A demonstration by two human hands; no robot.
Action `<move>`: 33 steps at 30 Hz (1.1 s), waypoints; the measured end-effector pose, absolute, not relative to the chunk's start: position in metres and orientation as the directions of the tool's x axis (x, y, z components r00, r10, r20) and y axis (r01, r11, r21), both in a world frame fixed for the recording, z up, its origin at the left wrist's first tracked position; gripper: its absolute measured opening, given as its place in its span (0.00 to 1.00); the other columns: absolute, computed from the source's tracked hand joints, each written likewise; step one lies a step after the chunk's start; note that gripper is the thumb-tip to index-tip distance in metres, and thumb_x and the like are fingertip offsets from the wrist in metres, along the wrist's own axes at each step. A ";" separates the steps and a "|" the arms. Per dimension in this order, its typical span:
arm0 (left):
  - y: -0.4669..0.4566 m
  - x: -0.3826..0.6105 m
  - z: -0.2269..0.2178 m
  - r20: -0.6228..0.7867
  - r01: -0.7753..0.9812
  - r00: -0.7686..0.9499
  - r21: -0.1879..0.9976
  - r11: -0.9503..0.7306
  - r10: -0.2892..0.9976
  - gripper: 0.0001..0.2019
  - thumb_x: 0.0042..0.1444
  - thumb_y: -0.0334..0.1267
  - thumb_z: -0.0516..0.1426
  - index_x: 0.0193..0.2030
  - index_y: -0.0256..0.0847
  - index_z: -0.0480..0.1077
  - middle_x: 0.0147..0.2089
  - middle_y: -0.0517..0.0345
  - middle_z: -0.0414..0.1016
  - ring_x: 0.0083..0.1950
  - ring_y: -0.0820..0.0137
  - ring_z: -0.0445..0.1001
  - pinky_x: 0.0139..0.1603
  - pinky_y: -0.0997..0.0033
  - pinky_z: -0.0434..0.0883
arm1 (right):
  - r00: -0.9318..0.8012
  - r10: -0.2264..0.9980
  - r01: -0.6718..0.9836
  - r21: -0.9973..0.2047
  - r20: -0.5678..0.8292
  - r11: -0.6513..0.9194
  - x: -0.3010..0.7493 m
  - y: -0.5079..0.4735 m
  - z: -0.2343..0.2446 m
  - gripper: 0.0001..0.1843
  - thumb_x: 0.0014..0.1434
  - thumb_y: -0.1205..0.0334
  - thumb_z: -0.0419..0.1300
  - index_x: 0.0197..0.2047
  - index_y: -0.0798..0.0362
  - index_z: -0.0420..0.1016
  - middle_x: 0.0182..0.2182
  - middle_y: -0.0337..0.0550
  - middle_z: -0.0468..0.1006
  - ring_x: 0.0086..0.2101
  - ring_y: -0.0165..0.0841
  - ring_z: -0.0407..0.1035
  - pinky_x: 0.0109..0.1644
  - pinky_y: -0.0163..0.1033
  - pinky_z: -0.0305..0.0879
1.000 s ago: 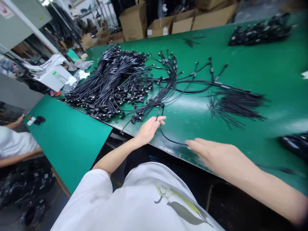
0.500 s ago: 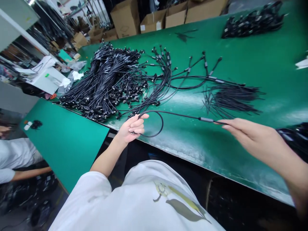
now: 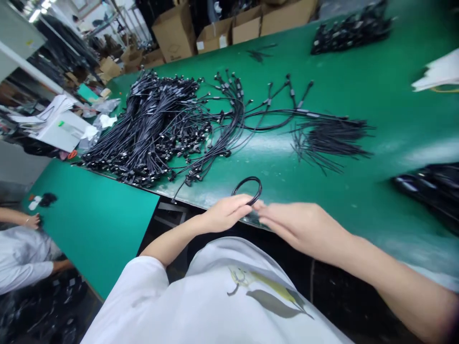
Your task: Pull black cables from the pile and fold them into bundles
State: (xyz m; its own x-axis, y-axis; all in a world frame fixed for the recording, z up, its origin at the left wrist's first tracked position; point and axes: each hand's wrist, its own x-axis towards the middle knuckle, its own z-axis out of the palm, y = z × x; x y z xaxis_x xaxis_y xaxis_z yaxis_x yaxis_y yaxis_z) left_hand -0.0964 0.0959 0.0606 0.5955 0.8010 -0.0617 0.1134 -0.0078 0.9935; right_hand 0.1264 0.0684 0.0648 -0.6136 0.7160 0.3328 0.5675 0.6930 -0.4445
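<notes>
My left hand (image 3: 225, 213) and my right hand (image 3: 297, 224) meet at the near edge of the green table (image 3: 376, 95). Between their fingertips they hold one black cable (image 3: 248, 186), wound into a small loop that stands up above the fingers. Both hands are closed on it; the right hand is blurred. A big heap of the same black cables (image 3: 154, 126) lies on the table to the left, with loose strands trailing right. A fan of thin black ties (image 3: 330, 136) lies beyond my hands.
A lower green bench (image 3: 100, 215) adjoins on the left, where another person in white (image 3: 21, 260) works. Cardboard boxes (image 3: 215, 28) line the far edge. More black cable bundles sit far right (image 3: 351, 28) and near right (image 3: 430, 184). White papers (image 3: 439, 71) lie at right.
The cable was stretched between my hands half a second ago. My right hand has swung back left to meet the left hand, and the cable is now coiled into a small loop.
</notes>
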 end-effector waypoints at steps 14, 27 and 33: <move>0.082 -0.058 0.024 -0.289 -0.400 0.485 0.766 0.503 0.826 0.27 0.56 0.64 0.54 0.28 0.38 0.63 0.22 0.63 0.63 0.28 0.74 0.68 0.41 0.69 0.67 | 0.078 0.984 -0.424 -0.898 -0.162 -0.115 0.074 0.091 0.022 0.23 0.56 0.42 0.64 0.27 0.53 0.66 0.18 0.30 0.51 0.18 0.21 0.44 0.20 0.30 0.44; 0.066 -0.070 0.000 -0.317 0.214 0.705 0.948 0.236 0.635 0.35 0.54 0.73 0.39 0.23 0.39 0.61 0.26 0.59 0.63 0.32 0.72 0.62 0.40 0.68 0.63 | 0.063 0.985 -0.595 -0.798 -0.159 -0.091 0.063 0.076 0.036 0.20 0.55 0.45 0.66 0.36 0.50 0.63 0.29 0.30 0.63 0.15 0.16 0.53 0.16 0.26 0.49; 0.064 -0.057 0.010 -0.346 -0.143 0.677 0.804 0.577 0.649 0.26 0.49 0.63 0.61 0.35 0.36 0.70 0.31 0.58 0.68 0.37 0.70 0.70 0.44 0.68 0.67 | 0.028 0.987 -0.534 -0.837 -0.159 -0.119 0.070 0.088 0.045 0.24 0.57 0.37 0.60 0.32 0.52 0.66 0.22 0.30 0.54 0.15 0.17 0.44 0.16 0.27 0.39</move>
State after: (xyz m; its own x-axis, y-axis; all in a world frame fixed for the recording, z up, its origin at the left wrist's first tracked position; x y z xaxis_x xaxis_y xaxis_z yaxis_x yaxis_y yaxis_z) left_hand -0.0568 0.0644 0.0101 0.6773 0.6495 -0.3457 -0.1433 0.5773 0.8038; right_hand 0.0698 0.0885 0.0447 0.0285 0.9869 -0.1590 -0.5343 -0.1195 -0.8368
